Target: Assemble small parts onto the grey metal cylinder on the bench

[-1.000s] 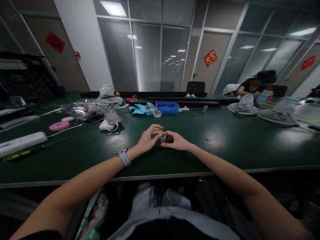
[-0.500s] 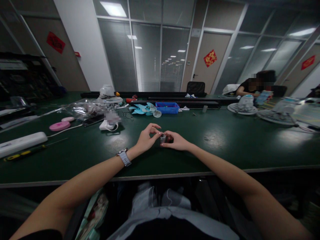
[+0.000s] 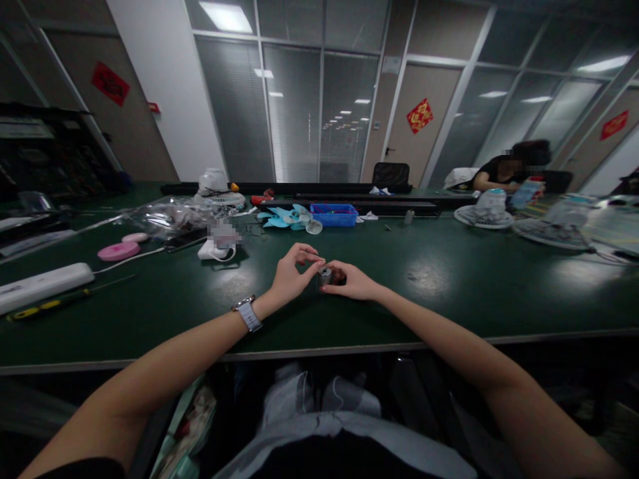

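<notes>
A small grey metal cylinder [image 3: 325, 277], which looks like a small electric motor, stands upright on the green table with a dark spot in its top. My right hand [image 3: 355, 282] grips it from the right, thumb in front and fingers behind. Between that hand's thumb and fingers a reddish-brown part [image 3: 338, 277] shows, mostly hidden. My left hand [image 3: 294, 274], with a watch on the wrist, is at the cylinder's upper left edge. Its thumb and fingertips come together there, and anything pinched between them is too small to make out.
Left lie a white power strip [image 3: 44, 286], a yellow-black screwdriver [image 3: 50, 307], a pink round case [image 3: 118, 251] and a white plug [image 3: 214, 250]. Behind are blue fan blades [image 3: 284, 217], a blue bin [image 3: 333, 215] and another cylinder [image 3: 409, 217]. A person sits beyond fan parts [image 3: 484, 214] at right.
My left fingertips have shifted slightly up and right, showing more of the cylinder's top. The right hand keeps its grip in nearly the same place.
</notes>
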Demonstrator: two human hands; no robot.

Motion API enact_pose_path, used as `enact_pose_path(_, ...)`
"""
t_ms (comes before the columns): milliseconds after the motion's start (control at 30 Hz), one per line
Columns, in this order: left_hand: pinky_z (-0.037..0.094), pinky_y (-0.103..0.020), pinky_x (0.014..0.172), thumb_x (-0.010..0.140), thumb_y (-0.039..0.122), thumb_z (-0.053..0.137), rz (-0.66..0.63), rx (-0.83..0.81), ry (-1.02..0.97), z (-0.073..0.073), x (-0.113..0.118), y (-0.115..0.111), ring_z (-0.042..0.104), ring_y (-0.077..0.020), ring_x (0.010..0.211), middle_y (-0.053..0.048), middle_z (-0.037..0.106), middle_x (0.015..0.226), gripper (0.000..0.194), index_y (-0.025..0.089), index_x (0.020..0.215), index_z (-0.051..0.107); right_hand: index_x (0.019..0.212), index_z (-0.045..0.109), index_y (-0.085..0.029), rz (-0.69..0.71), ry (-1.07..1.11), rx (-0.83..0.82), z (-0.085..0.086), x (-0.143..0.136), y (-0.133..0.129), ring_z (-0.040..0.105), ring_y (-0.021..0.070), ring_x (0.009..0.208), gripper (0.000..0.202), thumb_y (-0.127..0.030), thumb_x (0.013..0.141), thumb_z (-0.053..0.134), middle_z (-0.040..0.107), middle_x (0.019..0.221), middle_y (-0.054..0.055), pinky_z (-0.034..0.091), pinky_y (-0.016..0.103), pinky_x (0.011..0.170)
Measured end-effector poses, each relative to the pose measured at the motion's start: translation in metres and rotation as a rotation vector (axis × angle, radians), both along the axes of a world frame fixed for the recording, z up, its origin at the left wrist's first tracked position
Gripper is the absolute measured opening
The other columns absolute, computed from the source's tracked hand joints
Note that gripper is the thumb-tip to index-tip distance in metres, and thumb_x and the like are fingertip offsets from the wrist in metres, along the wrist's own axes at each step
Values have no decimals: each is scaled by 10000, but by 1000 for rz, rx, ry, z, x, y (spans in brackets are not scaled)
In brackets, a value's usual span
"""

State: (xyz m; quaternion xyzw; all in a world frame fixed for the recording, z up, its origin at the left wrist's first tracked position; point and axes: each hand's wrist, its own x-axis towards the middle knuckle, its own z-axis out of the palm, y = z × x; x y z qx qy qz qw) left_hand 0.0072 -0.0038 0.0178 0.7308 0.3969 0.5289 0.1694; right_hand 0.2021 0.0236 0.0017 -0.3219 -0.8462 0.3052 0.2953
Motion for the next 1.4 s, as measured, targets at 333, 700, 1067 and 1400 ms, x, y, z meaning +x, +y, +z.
enact_pose_path(333, 516, -319, 680, 726, 265, 669, 63, -319, 240, -27, -18, 26, 693, -203, 762, -16, 745, 816, 263, 224, 957, 548, 1109, 567, -166, 16, 4, -19, 1, 1, -1, 519, 109, 673, 484, -419, 723, 713, 607, 882, 20, 445, 251, 636)
enact_pose_path(700, 510, -315, 710, 720, 223, 691, 45, -237, 319, -24, -16, 21, 686, -192, 782, -5, 740, 826, 301, 229, 994, 567, 1107, 562, -162, 12, 6, -18, -1, 0, 1, 508, 103, 670, 476, -395, 722, 718, 611, 896, 23, 433, 244, 636)
enact_pose_path(1067, 461, -289, 727, 802, 219, 638, -65, 39, 39, -3, -2, 1, 683, -180, 868, -37, 719, 898, 213, 194, 981, 526, 1102, 562, -167, 16, 2, -24, 0, 0, -1, 542, 114, 675, 484, -423, 721, 714, 610, 873, 17, 458, 250, 632)
enact_pose_path(1400, 472, -304, 752, 829, 258, 612, -120, 16, 58, -7, 0, 4, 683, -192, 875, -47, 717, 899, 196, 192, 998, 540, 1083, 566, -154, 7, -11, 0, 2, 0, -2, 533, 115, 680, 470, -422, 725, 710, 597, 871, 17, 448, 247, 616)
